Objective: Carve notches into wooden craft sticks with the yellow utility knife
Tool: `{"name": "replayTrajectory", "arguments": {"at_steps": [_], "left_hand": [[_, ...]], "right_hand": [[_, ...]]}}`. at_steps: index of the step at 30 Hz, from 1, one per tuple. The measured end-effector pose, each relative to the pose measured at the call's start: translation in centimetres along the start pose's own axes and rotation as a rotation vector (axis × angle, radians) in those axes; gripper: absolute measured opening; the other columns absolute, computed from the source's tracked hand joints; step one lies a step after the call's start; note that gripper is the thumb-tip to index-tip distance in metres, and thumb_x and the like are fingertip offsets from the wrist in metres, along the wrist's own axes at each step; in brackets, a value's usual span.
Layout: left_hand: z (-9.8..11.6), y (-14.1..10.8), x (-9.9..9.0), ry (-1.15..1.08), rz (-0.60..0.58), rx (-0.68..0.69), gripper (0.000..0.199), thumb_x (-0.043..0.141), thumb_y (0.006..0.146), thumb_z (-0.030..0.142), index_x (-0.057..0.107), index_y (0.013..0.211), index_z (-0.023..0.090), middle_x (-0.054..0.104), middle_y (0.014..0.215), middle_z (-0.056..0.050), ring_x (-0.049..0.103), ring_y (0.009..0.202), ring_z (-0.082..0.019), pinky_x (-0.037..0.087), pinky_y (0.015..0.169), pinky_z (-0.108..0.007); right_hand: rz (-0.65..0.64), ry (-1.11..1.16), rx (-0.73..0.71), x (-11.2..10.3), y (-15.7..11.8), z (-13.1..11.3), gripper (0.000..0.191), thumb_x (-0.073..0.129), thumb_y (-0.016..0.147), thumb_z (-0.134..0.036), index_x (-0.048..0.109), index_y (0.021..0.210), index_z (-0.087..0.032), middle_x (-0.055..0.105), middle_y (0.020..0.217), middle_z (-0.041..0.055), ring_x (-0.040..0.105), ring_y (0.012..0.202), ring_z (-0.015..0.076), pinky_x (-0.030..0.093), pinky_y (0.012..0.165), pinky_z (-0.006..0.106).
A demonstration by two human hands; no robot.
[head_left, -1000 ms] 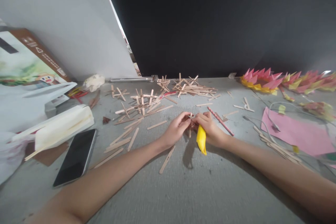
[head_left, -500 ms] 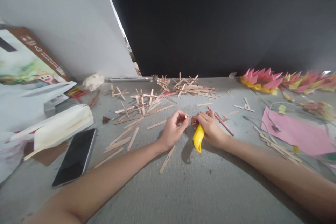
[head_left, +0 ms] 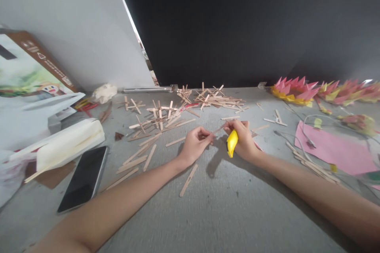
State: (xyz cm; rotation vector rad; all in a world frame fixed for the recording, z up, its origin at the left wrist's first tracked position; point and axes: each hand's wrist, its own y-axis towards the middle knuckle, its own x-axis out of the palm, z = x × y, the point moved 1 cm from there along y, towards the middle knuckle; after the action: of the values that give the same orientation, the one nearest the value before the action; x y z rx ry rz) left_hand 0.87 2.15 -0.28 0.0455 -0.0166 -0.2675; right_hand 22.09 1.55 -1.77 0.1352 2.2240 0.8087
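Observation:
My left hand (head_left: pixel 197 144) is closed in a pinch on a thin wooden craft stick (head_left: pixel 219 129), which spans the small gap to my right hand. My right hand (head_left: pixel 241 138) is wrapped round a yellow-handled cutter knife (head_left: pixel 232 143); its handle end sticks out below the fingers, and its blade cannot be made out. The right fingertips are at the stick's far end. A loose craft stick with a slot (head_left: pixel 188 180) lies on the grey surface below my left hand. A red pencil (head_left: pixel 258 146) lies partly hidden behind my right hand.
Crossed and loose craft sticks (head_left: pixel 160 114) spread behind and left of my hands. A phone (head_left: pixel 83 178) and cream packet (head_left: pixel 71 142) lie left. Pink paper (head_left: pixel 332 148), a cable (head_left: pixel 307 136) and pink-yellow paper crowns (head_left: pixel 293 91) are right. A dark panel (head_left: pixel 252 23) stands behind.
My right hand has lifted and turned slightly to the right with the yellow cutter knife. More of the craft stick now shows between my hands, and the red pencil is more covered.

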Motion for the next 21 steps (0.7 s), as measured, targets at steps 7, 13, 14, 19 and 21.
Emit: {"name": "replayTrajectory", "arguments": {"at_steps": [7, 13, 14, 19, 21], "left_hand": [[-0.16, 0.53, -0.44, -0.142, 0.059, -0.027, 0.033, 0.088, 0.077, 0.041, 0.066, 0.080, 0.017, 0.079, 0.083, -0.007, 0.071, 0.073, -0.017, 0.058, 0.075, -0.031], [-0.34, 0.57, -0.42, -0.213, 0.047, -0.009, 0.032, 0.089, 0.077, 0.038, 0.065, 0.079, 0.017, 0.079, 0.084, -0.007, 0.070, 0.071, -0.016, 0.058, 0.074, -0.031], [-0.30, 0.57, -0.40, -0.221, 0.046, -0.010, 0.032, 0.089, 0.077, 0.038, 0.065, 0.078, 0.017, 0.079, 0.084, -0.007, 0.070, 0.071, -0.015, 0.058, 0.074, -0.031], [0.14, 0.49, -0.34, -0.259, 0.021, -0.034, 0.035, 0.090, 0.075, 0.040, 0.062, 0.076, 0.018, 0.078, 0.079, -0.005, 0.069, 0.069, -0.016, 0.058, 0.073, -0.032], [0.25, 0.44, -0.37, -0.271, 0.004, -0.044, 0.036, 0.090, 0.074, 0.040, 0.062, 0.077, 0.018, 0.078, 0.079, -0.005, 0.070, 0.069, -0.016, 0.058, 0.074, -0.032]], "right_hand": [[-0.029, 0.002, -0.078, -0.16, -0.03, -0.31, 0.015, 0.057, 0.109, -0.035, 0.066, 0.101, -0.026, 0.067, 0.084, 0.0019, 0.060, 0.079, 0.0218, 0.037, 0.087, 0.043], [-0.039, -0.023, -0.179, -0.22, 0.11, -0.54, 0.020, 0.056, 0.111, -0.033, 0.067, 0.096, -0.025, 0.067, 0.079, 0.0001, 0.061, 0.076, 0.0202, 0.034, 0.089, 0.043], [-0.043, -0.026, -0.179, -0.23, 0.12, -0.58, 0.021, 0.056, 0.111, -0.033, 0.068, 0.095, -0.025, 0.067, 0.078, 0.0000, 0.062, 0.075, 0.0201, 0.034, 0.089, 0.043], [-0.066, -0.035, -0.137, -0.29, 0.16, -0.70, 0.020, 0.055, 0.110, -0.034, 0.069, 0.099, -0.025, 0.070, 0.081, 0.0014, 0.063, 0.076, 0.0207, 0.036, 0.092, 0.044], [-0.059, -0.024, -0.136, -0.31, 0.20, -0.76, 0.019, 0.056, 0.110, -0.034, 0.070, 0.100, -0.026, 0.070, 0.082, 0.0015, 0.063, 0.076, 0.0206, 0.036, 0.092, 0.045]]}}
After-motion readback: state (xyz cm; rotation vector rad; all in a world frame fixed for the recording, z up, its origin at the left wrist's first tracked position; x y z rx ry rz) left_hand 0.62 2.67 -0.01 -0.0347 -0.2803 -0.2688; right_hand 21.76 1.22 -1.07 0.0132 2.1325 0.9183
